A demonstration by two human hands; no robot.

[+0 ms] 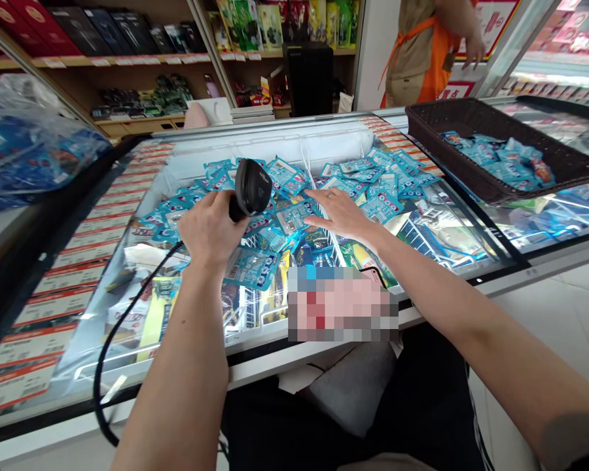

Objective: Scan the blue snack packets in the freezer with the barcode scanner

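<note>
My left hand (211,229) is closed round the handle of a black barcode scanner (249,190), whose head points down at the blue packets (255,265) piled in the open chest freezer (285,134). A black cable (105,353) runs from the scanner down over the freezer's front edge. My right hand (341,212) lies open with fingers spread, resting on blue packets near the wire divider in the middle of the freezer.
A dark woven basket (476,118) holding more blue packets sits on the freezer lid at right. A clear bag of blue packets (24,144) lies at far left. Price labels (78,255) line the left lid. Behind stand shelves (127,62) and a person in an orange apron (427,52).
</note>
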